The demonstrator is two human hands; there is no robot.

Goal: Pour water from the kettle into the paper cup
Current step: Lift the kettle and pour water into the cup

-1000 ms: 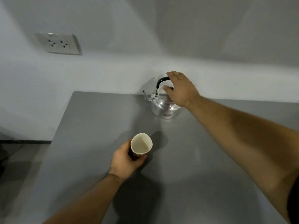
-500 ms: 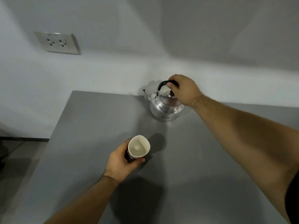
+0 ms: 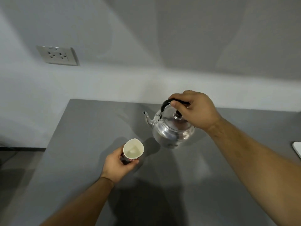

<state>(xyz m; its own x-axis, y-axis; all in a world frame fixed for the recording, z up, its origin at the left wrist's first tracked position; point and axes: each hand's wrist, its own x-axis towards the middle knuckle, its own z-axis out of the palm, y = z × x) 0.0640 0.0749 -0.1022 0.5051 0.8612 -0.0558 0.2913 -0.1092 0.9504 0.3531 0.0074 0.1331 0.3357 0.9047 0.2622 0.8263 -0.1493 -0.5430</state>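
On the grey table (image 3: pixel 97 128), near its back edge, your right hand (image 3: pixel 197 110) has the kettle (image 3: pixel 173 129) by its black handle (image 3: pixel 166 104), fingers (image 3: pixel 176 104) curled closed around the top of the loop. That grip over the top lets the kettle hang level beneath your hand, and the spout (image 3: pixel 146 117) points left, toward the cup side, so a roll of the wrist should tip water the right way. I can't tell whether the base is just off the table or resting on it; its shadow sits tight beneath it.

Down front, your left hand (image 3: pixel 118 163) wraps the paper cup (image 3: pixel 133 150) low on its wall, fingers closed around it, thumb across the near side. Holding it low keeps the mouth open and clear, and it steadies a light cup against the stream. The cup looks empty, tilted slightly, its rim a little pinched at the far edge.

Your right forearm reaches in long from the right, wrist bent down over the lid knob (image 3: pixel 178 115). Your left forearm comes up from below, wrist straight. Kettle and cup are near but apart, spout not yet over the rim.
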